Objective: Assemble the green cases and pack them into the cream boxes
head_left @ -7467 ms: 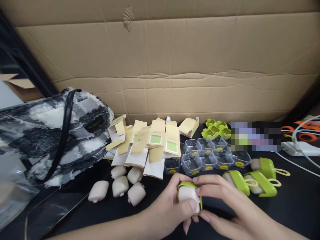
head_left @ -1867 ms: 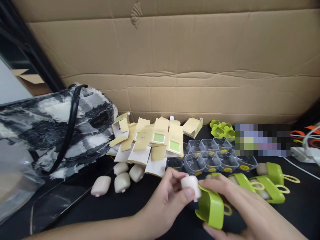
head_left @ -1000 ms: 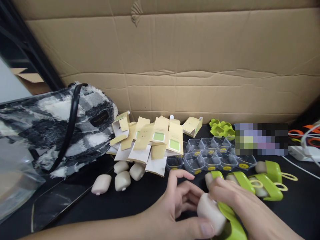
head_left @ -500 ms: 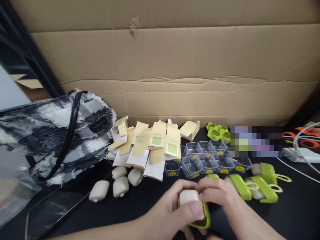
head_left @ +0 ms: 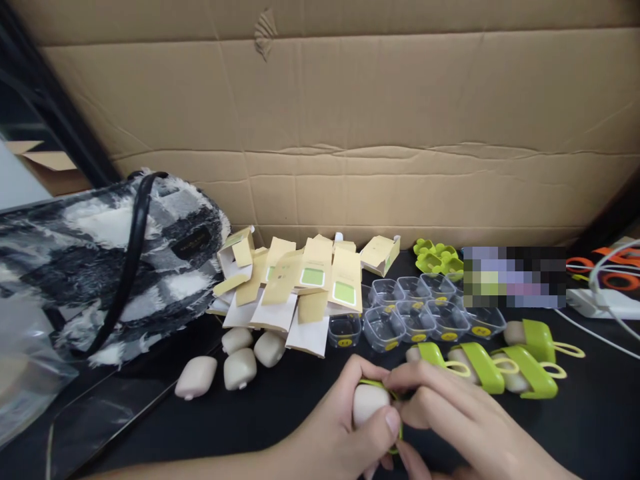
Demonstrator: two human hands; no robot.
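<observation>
At the bottom centre, my left hand (head_left: 345,427) is closed around a pale, rounded case (head_left: 369,404), its thumb pressed on the front. A green sleeve shows only as a thin rim (head_left: 370,383) around the case; my hands hide most of it. My right hand (head_left: 445,413) grips the sleeve's right edge with bent fingers, touching the case's side. Just beyond it lie several similar pale cases in green sleeves (head_left: 477,367) with yellow loops (head_left: 505,365). Further left, several bare cases (head_left: 240,369) rest on the black surface, one of them pinkish (head_left: 196,377).
Flattened and opened small cartons (head_left: 315,267) are heaped at the centre back. Beside them stand clear plastic cups (head_left: 385,325) and green flower-shaped pieces (head_left: 437,257). A fluffy checked bag (head_left: 185,220) is at left; white cables (head_left: 595,333) and a white adapter (head_left: 607,304) lie at right.
The held case and sleeve have turned, so less green shows and more of the case's pale face. My right hand has shifted slightly lower. The view has tilted a little.
</observation>
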